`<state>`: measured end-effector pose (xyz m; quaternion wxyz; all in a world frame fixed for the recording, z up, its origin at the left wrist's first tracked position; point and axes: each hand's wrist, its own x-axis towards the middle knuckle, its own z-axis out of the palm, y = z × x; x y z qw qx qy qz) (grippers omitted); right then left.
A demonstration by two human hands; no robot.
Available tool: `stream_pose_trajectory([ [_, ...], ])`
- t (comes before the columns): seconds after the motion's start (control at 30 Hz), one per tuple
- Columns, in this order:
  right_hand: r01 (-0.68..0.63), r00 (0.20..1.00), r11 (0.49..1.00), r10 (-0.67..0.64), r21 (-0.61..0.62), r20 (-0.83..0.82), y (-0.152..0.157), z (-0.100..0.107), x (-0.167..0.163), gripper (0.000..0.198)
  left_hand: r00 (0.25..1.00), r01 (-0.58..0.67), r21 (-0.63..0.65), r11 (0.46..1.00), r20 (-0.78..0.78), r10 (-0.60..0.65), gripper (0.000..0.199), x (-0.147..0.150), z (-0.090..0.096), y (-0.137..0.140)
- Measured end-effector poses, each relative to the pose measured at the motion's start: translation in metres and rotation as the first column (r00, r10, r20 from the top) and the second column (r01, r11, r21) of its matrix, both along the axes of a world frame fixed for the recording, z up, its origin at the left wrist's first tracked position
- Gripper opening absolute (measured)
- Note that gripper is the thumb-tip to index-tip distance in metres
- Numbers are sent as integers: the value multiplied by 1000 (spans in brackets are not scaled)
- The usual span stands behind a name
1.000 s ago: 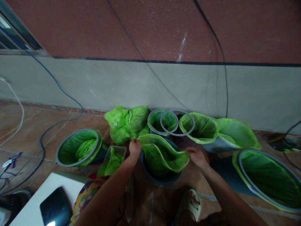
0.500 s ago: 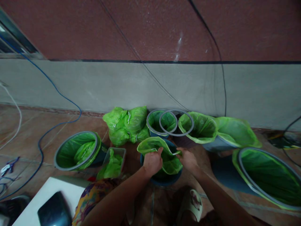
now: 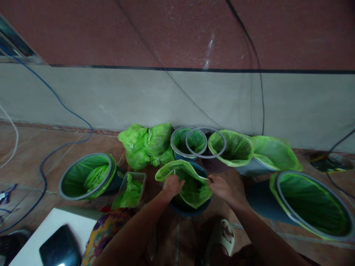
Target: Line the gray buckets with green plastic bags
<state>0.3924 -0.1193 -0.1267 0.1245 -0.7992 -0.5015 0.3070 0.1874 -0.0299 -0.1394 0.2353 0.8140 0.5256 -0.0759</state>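
A green drawstring trash bag (image 3: 195,192) hangs with its mouth spread inside a dark blue bin (image 3: 191,211). My left hand (image 3: 172,185) is closed on the bag's near left edge, thumb pointing right. On the opposite side, my right hand (image 3: 220,187) pinches the bag's rim, where a pale strip of drawstring shows. The bag's lower part sits down in the bin, and its bottom is hidden. Just behind, a grey ring (image 3: 205,143) rests across the tops of a lined bin (image 3: 185,153) and its neighbour.
Lined bins with grey rims stand left (image 3: 85,176) and right (image 3: 313,205). Tied green bags (image 3: 148,146) lie by the wall. A clear tub (image 3: 142,184) holds folded bags. A white stool (image 3: 52,221) carries a dark object (image 3: 59,245). A blue cable (image 3: 46,181) crosses the tiles.
My hands have pulled the bag's mouth wider apart, the left hand moving left and slightly down. The whole view has shifted slightly.
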Motion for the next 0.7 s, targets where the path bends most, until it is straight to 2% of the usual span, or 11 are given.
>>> stream_pose_trajectory([
  [0.17, -56, 997, 998, 54, -38, -59, -8, 10, 3, 20, 1000, -1, 77, 997, 16, 0, 21, 0, 18, 17],
  [0.23, -8, 982, 999, -1, -46, -189, -13, 15, 4, 18, 997, -43, 105, 994, 72, 36, 20, 0, 29, 21],
  [0.27, 28, 954, 998, -46, -65, -297, -15, 18, 5, 16, 992, -65, 124, 990, 116, 50, 20, 0, 35, 23],
  [0.33, 94, 839, 987, -148, -129, -524, -21, 26, 7, 17, 975, -101, 171, 980, 211, 64, 24, -1, 47, 26],
  [0.4, 82, 724, 974, -204, -211, -659, -26, 35, 9, 27, 964, -114, 215, 970, 262, 55, 32, -4, 54, 28],
  [0.43, 44, 703, 970, -200, -239, -683, -28, 39, 10, 32, 968, -100, 220, 970, 248, 43, 37, -5, 55, 27],
  [0.5, -50, 726, 957, -163, -287, -669, -30, 43, 12, 41, 989, -36, 189, 981, 146, 8, 48, -9, 52, 25],
  [0.57, -77, 789, 934, -158, -350, -594, -29, 41, 12, 50, 999, 35, 136, 990, 23, -38, 59, -13, 43, 20],
  [0.63, -3, 865, 926, -187, -378, -465, -27, 32, 10, 57, 997, 76, 119, 990, -27, -74, 68, -16, 34, 15],
  [0.7, 100, 921, 945, -207, -312, -331, -23, 18, 7, 60, 998, 70, 126, 990, -8, -70, 74, -17, 29, 12],
])
